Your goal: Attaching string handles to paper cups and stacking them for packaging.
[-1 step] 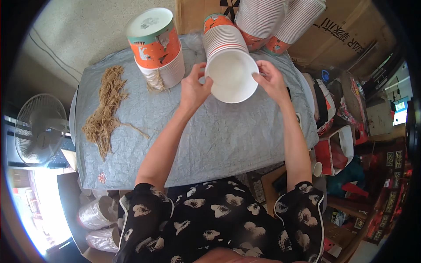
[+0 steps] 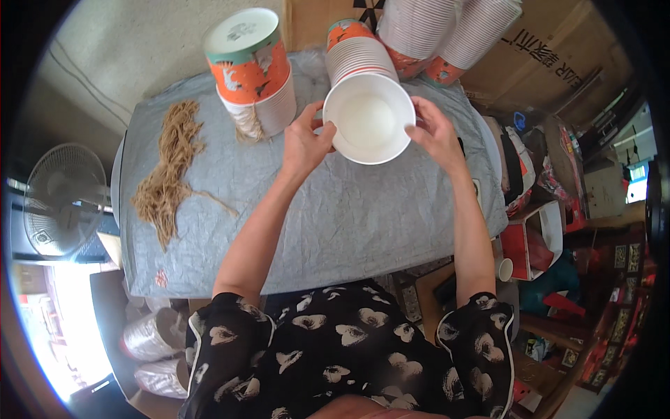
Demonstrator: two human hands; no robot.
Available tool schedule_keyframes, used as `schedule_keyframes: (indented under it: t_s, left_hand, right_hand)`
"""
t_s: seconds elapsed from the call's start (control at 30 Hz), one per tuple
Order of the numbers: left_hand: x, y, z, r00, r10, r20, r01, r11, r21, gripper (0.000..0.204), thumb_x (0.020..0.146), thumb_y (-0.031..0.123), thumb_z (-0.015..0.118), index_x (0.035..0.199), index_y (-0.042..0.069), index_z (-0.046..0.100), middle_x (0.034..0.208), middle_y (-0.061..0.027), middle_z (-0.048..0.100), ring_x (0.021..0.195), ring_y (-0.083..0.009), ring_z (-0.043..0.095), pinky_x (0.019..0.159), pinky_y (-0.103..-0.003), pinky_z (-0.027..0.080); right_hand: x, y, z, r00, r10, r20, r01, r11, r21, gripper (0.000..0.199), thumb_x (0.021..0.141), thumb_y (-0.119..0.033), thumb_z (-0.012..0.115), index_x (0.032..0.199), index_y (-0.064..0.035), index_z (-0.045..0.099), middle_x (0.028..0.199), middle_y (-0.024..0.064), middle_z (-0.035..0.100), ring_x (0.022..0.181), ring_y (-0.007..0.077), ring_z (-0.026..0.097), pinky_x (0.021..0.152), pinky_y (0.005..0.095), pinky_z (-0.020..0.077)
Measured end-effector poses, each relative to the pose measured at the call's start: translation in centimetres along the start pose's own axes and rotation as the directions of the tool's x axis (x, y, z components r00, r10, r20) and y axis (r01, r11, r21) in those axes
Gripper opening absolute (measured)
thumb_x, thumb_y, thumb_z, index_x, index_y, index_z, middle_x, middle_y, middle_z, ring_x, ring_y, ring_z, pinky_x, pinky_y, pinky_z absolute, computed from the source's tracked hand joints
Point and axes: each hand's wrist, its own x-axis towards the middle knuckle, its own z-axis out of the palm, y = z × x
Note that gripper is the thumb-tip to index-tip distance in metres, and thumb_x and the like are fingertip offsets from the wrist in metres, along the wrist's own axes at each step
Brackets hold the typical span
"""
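Observation:
A white paper tub (image 2: 368, 119) faces me with its mouth, and I look down into its white inside. My left hand (image 2: 307, 142) is closed on its left rim, the thumb at the edge. On the opposite rim, the fingers and thumb of my right hand (image 2: 434, 136) grip it. Directly behind the tub is a tilted stack of nested tubs (image 2: 357, 59) with an orange printed end; whether the held tub is apart from it, I cannot tell. To the left, an upside-down stack of orange-and-green printed tubs (image 2: 255, 70) stands with twine (image 2: 249, 124) at its side.
A bundle of brown twine (image 2: 167, 174) lies on the left of the grey-covered table (image 2: 328, 230). Tall tub stacks (image 2: 419, 31) stand at the back, before a cardboard box (image 2: 551, 56). A fan (image 2: 64, 199) is at the left, and wrapped tub stacks (image 2: 155, 334) lie below.
The held tub has come slightly nearer to me, its mouth looking a little larger and rounder. Both hands keep their hold on its rim. The whole view has shifted slightly.

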Motion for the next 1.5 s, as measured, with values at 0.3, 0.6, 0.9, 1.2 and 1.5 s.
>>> schedule_keyframes:
  t_s: [0.3,0.6,0.9,1.2,1.5]
  left_hand:
    - [-9.8,2.7,-6.7,0.921,-0.306,0.239,0.320,0.947,-0.019,0.043,0.105,0.028,0.051,0.123,-0.009,0.064,0.094,-0.0159,0.074,0.076,-0.0203,0.074,0.069,-0.030,0.062]
    - [-15.2,-1.0,-8.6,0.888,-0.419,0.189,0.436,0.899,-0.053,0.058,0.109,0.043,0.042,0.118,-0.009,0.065,0.095,-0.0174,0.074,0.076,-0.0219,0.074,0.067,-0.032,0.061]
    - [-17.8,-2.1,-10.3,0.993,0.015,-0.120,0.012,0.976,0.219,0.035,0.106,0.032,0.056,0.118,0.004,0.072,0.100,-0.0125,0.075,0.085,-0.0237,0.070,0.080,-0.035,0.055]
    - [-19.2,-2.0,-12.3,0.962,-0.112,0.248,0.189,0.930,-0.316,0.033,0.105,0.019,0.059,0.131,0.000,0.064,0.116,-0.0036,0.068,0.109,-0.0095,0.058,0.096,-0.030,0.048]
    - [-19.0,-1.1,-12.3,0.962,-0.148,0.228,0.214,0.929,-0.300,0.030,0.099,0.013,0.061,0.126,-0.001,0.062,0.113,-0.0040,0.068,0.106,-0.0116,0.060,0.099,-0.029,0.045]
  right_hand:
    - [-8.9,-0.3,8.0,0.984,0.126,0.124,-0.138,0.986,0.097,0.139,0.053,-0.035,0.101,0.161,-0.0038,0.020,0.157,0.0159,0.040,0.147,0.0275,0.037,0.122,0.0427,0.0285]
    - [-11.8,-2.4,12.2,0.966,0.240,0.100,-0.251,0.961,0.116,0.130,0.062,-0.051,0.094,0.157,0.0040,0.024,0.153,0.0213,0.042,0.144,0.0308,0.040,0.119,0.0423,0.0340]
    - [-14.1,-4.8,19.4,0.997,-0.049,-0.052,0.012,0.830,-0.558,0.115,0.072,-0.051,0.087,0.153,0.0028,0.027,0.147,0.0274,0.041,0.134,0.0425,0.042,0.111,0.0525,0.0341]
    - [-13.9,-6.0,19.3,0.987,-0.149,-0.067,0.079,0.793,-0.604,0.092,0.062,-0.046,0.093,0.136,-0.0038,0.057,0.132,0.0161,0.057,0.117,0.0355,0.055,0.100,0.0482,0.0446]
    - [-13.8,-5.7,21.5,0.988,-0.150,0.038,0.140,0.758,-0.637,0.103,0.065,-0.038,0.092,0.149,-0.0060,0.042,0.148,0.0197,0.045,0.132,0.0384,0.049,0.105,0.0502,0.0425]
